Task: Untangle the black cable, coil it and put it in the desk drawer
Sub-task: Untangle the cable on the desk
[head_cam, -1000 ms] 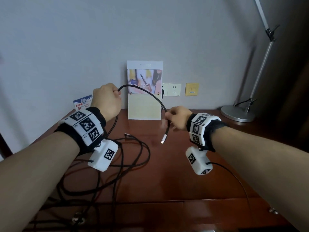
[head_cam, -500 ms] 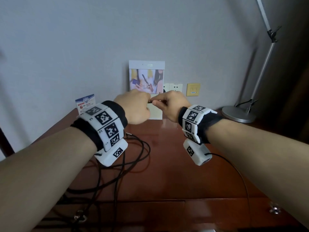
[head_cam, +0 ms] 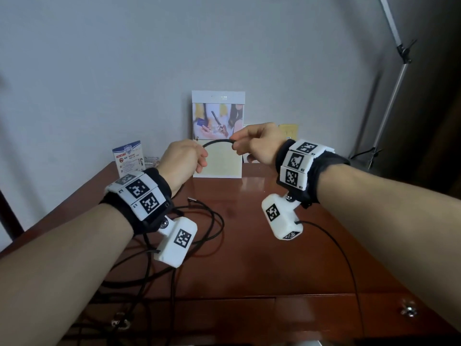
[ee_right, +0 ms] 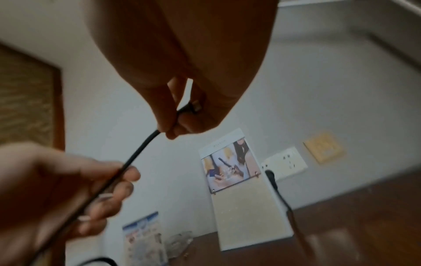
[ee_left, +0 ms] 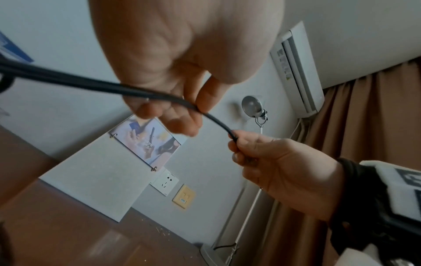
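Note:
The black cable (head_cam: 216,142) arcs a short way between my two raised hands above the desk. My left hand (head_cam: 198,158) pinches it (ee_left: 159,96) between thumb and fingers. My right hand (head_cam: 235,147) grips the end, and the metal plug (ee_right: 197,107) shows inside its curled fingers. The rest of the cable lies in loose loops (head_cam: 214,226) on the left of the red-brown desk (head_cam: 249,265) and hangs over its front edge. The other plug (head_cam: 192,200) lies on the desk. The drawer fronts (head_cam: 324,313) below the edge look shut.
A photo calendar stand (head_cam: 217,156) leans on the wall behind my hands, with a small card (head_cam: 128,158) to its left and wall sockets (ee_right: 284,164) to its right. A lamp pole (head_cam: 391,96) rises at the right. Drawer knobs (head_cam: 409,310) sit below.
The hands came together half a second ago and have now parted a little. The right hand now grips the plug end, which earlier hung below it, and it has risen.

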